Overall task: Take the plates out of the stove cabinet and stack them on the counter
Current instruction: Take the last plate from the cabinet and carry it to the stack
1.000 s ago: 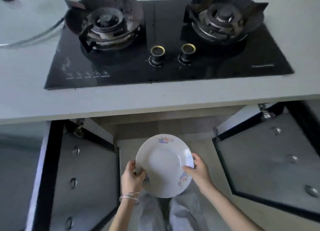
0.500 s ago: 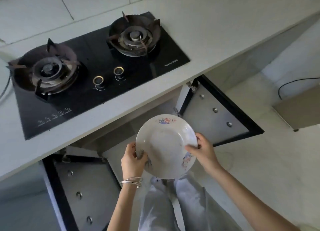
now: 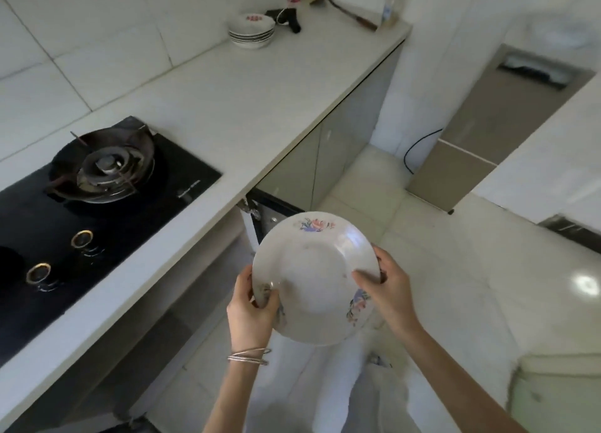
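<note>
Plate (image 3: 313,278) now lifted clear of stove cabinet — left hand (image 3: 250,306) and right hand (image 3: 387,286) clamp opposite rims. View swung right; stack (image 3: 251,31) waits far along counter (image 3: 260,107) — carry next.

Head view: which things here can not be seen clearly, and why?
- Cabinet interior: hidden under the counter.
- Stack of plates: too far to count.
- Stove: left part cut off by the frame edge.
- Plate: rim partly covered by the left hand and right hand.
</note>
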`<state>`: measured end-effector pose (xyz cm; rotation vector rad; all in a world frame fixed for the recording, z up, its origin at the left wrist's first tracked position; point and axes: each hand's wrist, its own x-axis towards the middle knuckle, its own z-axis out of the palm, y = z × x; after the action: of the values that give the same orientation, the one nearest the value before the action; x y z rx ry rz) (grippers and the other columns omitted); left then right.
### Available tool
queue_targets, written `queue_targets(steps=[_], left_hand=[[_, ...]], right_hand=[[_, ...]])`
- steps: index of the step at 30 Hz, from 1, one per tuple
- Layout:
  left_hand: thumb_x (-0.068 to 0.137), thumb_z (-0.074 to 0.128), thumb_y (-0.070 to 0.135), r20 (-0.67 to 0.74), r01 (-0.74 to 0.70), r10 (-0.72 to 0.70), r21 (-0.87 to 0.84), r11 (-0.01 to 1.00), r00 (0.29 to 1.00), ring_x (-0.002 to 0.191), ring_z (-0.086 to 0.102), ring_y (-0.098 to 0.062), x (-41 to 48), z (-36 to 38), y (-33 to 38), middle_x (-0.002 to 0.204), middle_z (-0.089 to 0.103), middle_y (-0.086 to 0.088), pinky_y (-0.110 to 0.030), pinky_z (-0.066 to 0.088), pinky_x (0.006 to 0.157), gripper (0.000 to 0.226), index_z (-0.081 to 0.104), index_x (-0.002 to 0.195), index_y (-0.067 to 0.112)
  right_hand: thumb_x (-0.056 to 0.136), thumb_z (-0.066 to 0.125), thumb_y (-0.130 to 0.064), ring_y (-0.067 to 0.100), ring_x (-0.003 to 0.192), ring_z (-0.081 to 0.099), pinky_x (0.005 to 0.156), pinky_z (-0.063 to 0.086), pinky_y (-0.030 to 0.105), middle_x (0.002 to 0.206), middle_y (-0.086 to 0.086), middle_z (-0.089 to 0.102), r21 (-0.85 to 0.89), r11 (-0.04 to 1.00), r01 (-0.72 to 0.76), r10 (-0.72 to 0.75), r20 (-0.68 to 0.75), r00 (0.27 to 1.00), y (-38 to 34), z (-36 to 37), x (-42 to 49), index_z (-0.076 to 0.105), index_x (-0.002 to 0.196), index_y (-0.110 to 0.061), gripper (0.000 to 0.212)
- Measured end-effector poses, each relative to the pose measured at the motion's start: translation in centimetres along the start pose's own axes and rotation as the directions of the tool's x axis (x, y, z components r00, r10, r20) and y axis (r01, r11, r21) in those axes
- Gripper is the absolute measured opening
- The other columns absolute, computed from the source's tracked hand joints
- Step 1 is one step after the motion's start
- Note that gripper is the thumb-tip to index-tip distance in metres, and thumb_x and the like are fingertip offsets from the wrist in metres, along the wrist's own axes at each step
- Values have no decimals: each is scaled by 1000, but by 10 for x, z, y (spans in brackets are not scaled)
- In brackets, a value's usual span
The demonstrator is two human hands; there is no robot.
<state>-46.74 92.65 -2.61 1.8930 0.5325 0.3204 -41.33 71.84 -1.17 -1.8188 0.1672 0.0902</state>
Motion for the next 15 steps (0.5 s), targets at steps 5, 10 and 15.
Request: queue_targets(steps=[5, 10, 15], left_hand=[[72, 74, 14, 30, -38, 38, -14, 999, 999, 81, 54, 3, 4, 81, 37, 93, 56, 21, -20, 45, 73, 50, 53, 117, 22], [72, 72, 13, 20, -54, 54, -20, 998, 998, 82, 57, -11, 7, 165, 78, 94, 59, 14, -22, 44, 74, 50, 54, 119, 17], [66, 67, 19, -9, -68, 68, -36, 997, 998, 76, 58, 1, 14, 231, 116, 88, 60, 19, -10, 44, 67, 52, 55, 117, 15]], right_hand=[[75, 67, 1, 10, 84, 67, 65, 56, 25, 99, -6, 69, -9, 1000, 21, -22, -57, 998, 6, -75, 40, 59, 115, -26, 49], [75, 66, 2, 1, 81, 64, 65, 51, 14, 98, -11, 68, -49, 996, 72, -75, -58, 996, 6, -152, 92, 59, 119, -22, 50], [76, 64, 1, 1, 81, 64, 64, 52, 15, 100, -10, 67, -66, 992, 107, -109, -40, 993, 3, -213, 144, 56, 122, -22, 52]])
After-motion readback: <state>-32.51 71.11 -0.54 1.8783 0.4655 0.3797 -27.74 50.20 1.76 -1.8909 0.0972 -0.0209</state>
